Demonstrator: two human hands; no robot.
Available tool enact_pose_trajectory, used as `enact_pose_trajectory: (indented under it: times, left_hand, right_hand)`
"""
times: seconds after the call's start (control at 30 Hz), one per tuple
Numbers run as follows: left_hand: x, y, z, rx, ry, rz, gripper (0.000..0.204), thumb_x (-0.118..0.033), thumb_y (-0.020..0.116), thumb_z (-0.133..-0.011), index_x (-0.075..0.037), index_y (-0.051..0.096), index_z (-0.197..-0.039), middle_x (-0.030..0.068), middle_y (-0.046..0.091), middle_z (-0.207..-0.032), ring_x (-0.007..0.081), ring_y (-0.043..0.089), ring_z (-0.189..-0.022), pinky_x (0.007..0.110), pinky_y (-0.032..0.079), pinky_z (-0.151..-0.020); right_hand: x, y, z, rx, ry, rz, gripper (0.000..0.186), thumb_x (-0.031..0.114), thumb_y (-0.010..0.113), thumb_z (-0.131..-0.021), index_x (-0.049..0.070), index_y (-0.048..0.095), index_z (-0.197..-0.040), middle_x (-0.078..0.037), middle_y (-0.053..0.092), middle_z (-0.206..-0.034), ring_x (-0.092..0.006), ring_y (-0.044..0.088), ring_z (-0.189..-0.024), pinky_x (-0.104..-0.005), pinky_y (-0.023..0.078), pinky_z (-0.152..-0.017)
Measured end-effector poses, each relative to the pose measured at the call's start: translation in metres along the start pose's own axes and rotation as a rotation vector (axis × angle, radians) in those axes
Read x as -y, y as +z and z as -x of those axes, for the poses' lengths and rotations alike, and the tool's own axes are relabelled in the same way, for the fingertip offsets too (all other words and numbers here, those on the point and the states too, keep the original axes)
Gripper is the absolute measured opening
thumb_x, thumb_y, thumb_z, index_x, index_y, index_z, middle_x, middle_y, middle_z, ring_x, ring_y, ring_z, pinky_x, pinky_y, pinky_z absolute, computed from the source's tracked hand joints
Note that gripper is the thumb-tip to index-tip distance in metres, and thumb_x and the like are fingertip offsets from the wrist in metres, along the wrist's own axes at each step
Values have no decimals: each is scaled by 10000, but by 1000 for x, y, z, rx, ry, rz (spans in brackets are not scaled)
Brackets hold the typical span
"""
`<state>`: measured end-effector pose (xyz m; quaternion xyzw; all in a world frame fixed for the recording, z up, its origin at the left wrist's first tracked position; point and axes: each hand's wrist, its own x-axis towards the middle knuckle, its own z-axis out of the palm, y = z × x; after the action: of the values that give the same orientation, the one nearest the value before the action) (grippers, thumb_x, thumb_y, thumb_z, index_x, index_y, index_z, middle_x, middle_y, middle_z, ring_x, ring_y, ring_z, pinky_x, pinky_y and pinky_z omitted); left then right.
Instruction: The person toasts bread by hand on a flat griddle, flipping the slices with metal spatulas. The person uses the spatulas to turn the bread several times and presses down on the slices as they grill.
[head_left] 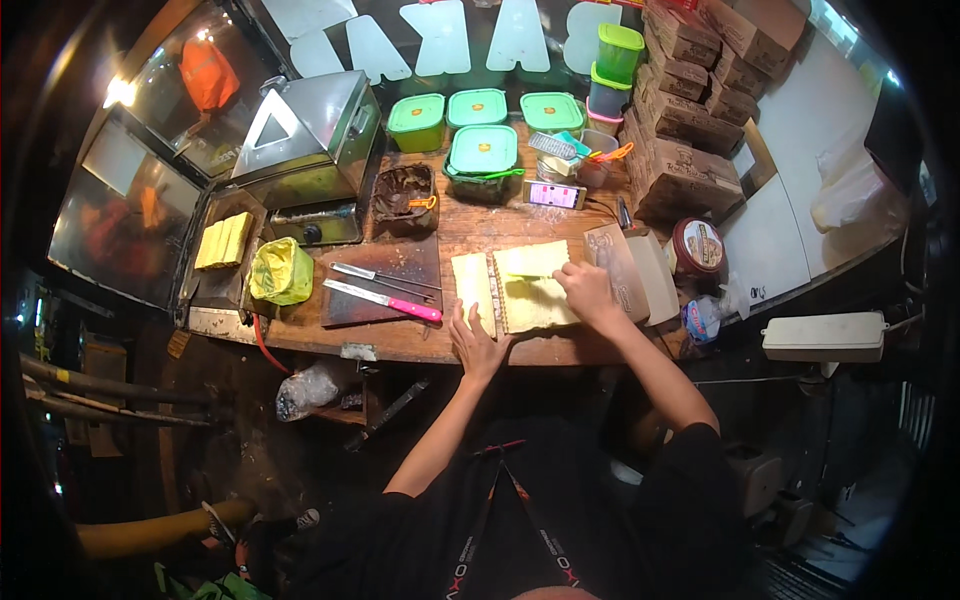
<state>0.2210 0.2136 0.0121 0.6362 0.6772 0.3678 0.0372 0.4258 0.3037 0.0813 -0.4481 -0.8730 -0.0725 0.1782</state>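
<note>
Centre frame: left hand (474,343) flat, fingers spread, pressing bread slab (474,288); right hand (587,290) closed on green spreader (528,276) over second slab (535,290). Pink-handled knife (385,299) left.

Dim scene — lit counter, dark bent fisheye rim.

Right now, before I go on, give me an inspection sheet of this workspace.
Surface: wooden counter, crowded.
Job's things: pale yellow bread slabs on the counter's near edge.
Clutter: pink-handled knife on dark board; green-lidded tubs; phone; stacked brown boxes; yellow-green bag.
Hands: left hand flat beside the slabs; right hand on them, grip unclear.
Cables: red hose below the counter edge.
Surroundings: metal griddle at left, dark floor.
</note>
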Motion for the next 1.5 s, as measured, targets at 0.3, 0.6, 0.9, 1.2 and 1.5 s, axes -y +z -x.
enact_pose_trajectory:
  times: [0.3,0.6,0.9,1.2,1.5]
  left_hand:
    - [4,-1,4,10,-54,-13,910,-254,845,-499,-43,342,-1228,218,298,-1292,389,323,-1150,457,325,-926]
    - [0,2,2,-12,-34,39,874,-194,844,-490,-34,367,-1205,204,300,-1284,387,320,-1148,460,310,-945]
    - [10,5,6,-49,-59,84,893,-177,850,-477,-53,363,-1216,200,294,-1301,377,316,-1161,450,305,-950]
    - [10,6,9,-27,-53,106,895,-209,849,-489,-51,357,-1219,215,287,-1297,382,304,-1167,456,296,-955]
    - [22,-32,31,-59,-72,201,919,-316,842,-509,-44,347,-1235,232,260,-1306,388,275,-1194,470,249,-988]
  right_hand:
    - [28,-46,56,218,-104,-21,99,129,559,-698,66,620,-745,-49,573,-746,-243,582,-671,-346,475,-538]
    - [-16,-7,-13,18,125,373,122,118,551,-702,40,642,-679,-93,583,-715,-249,577,-662,-352,465,-547]
    - [22,-53,34,462,-202,235,106,119,578,-678,64,655,-628,-84,597,-687,-236,609,-644,-344,482,-510]
    - [-44,-29,-51,229,-36,310,112,113,558,-683,89,653,-629,-123,617,-636,-275,621,-586,-377,476,-509]
    - [-44,-58,-26,704,-85,109,194,106,586,-672,178,697,-814,-131,619,-698,-291,612,-676,-401,461,-560]
